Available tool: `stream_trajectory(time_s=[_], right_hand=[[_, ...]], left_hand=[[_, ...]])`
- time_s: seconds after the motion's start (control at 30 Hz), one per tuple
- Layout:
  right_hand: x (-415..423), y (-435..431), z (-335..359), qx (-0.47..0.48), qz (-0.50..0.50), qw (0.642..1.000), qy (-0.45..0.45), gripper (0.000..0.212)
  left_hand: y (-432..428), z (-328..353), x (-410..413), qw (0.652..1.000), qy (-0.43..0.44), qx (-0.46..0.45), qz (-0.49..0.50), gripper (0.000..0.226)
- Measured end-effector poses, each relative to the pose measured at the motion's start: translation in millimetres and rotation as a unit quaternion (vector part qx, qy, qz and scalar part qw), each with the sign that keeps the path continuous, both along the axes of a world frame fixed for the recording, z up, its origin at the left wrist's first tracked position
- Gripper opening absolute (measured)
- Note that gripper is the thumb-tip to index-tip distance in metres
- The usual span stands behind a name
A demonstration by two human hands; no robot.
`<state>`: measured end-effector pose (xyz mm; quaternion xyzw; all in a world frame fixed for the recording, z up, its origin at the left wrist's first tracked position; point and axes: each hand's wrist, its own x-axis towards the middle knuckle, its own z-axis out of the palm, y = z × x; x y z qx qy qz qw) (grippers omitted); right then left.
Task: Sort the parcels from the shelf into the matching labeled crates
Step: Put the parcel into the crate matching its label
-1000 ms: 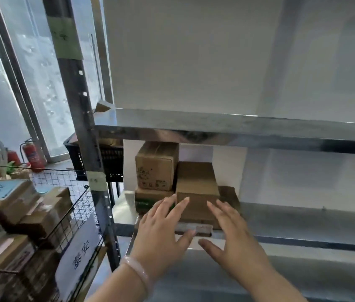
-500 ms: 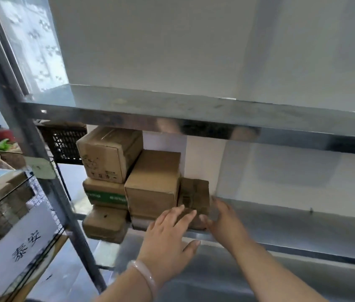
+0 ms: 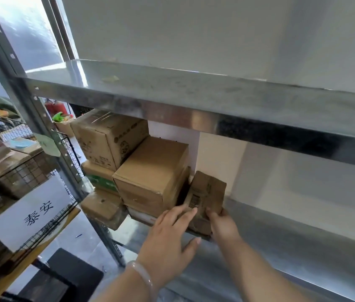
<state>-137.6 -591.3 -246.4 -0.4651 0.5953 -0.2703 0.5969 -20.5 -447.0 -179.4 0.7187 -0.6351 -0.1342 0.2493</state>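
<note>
The small parcel (image 3: 208,192) stood tilted on the metal shelf (image 3: 303,227), just beside a bigger box (image 3: 150,171) in the stack at the shelf's left end. The right hand (image 3: 224,225) grasped the parcel's right edge, thumb on the front and fingers behind. The left hand (image 3: 167,238) was not clenched: its straight fingers lay flat against the parcel's lower left. A wire crate (image 3: 19,177) with a white label (image 3: 34,212) stood to the left.

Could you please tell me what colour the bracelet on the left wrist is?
The bracelet is pale, milky white, clearest in the head view.
</note>
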Motion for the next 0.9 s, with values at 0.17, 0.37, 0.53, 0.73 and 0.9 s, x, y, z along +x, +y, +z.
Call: stream_trajectory(time_s=[0.17,0.37,0.53,0.73,0.9], right_hand=[[-41,31,15,-0.033,-0.051,0.996,-0.067,0.019],[-79,108,65,-0.227,-0.048,0.969,-0.084,0.040],[-83,162,96,-0.359,-0.052,0.932,-0.008,0.056],[-34,224,126,-0.544,-0.006,0.832,0.107,0.076],[32,258,145,-0.501,0.041,0.861,-0.074,0.060]], left_hand=[[-14,7,-22,0.998,0.066,0.010,0.003,0.072],[-12,25,-53,0.982,0.187,-0.023,0.006,0.077],[25,55,-48,0.953,0.298,-0.058,0.000,0.090],[90,98,-7,0.949,0.304,-0.083,0.022,0.125],[157,112,72,0.893,0.419,-0.158,0.030,0.085]])
